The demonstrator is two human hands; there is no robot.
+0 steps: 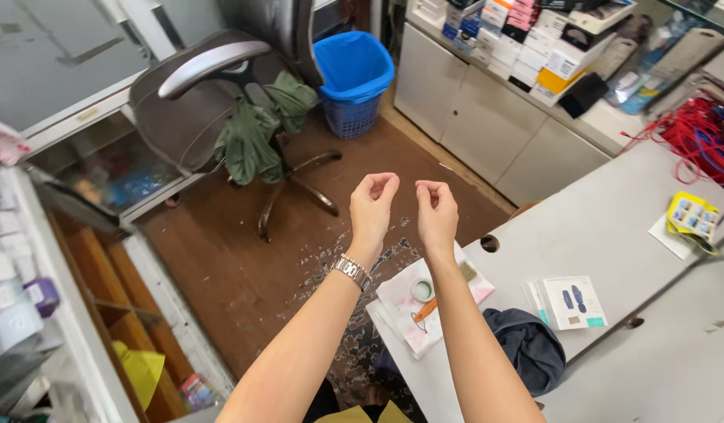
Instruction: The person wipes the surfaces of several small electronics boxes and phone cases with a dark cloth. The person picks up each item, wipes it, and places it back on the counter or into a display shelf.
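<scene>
Both my arms are raised in front of me over a brown floor. My left hand [373, 201] has its fingers curled into a loose fist, with a metal watch [352, 271] on the wrist. My right hand [436, 207] is curled the same way right beside it, the fingertips of the two hands almost meeting. Whether something very small or thin is pinched between them I cannot make out. Below my right forearm, on the corner of a grey desk [604, 227], lies a white cloth [405, 301] with a roll of tape [422, 291] and an orange-handled tool [424, 310].
An office chair [213, 94] draped with a green garment [256, 129] stands on the floor ahead, a blue bin [352, 74] behind it. White cabinets [487, 117] carry stacked boxes. The desk holds leaflets [573, 301], a dark cloth [526, 345], red cords [702, 133]. Shelves [88, 258] stand left.
</scene>
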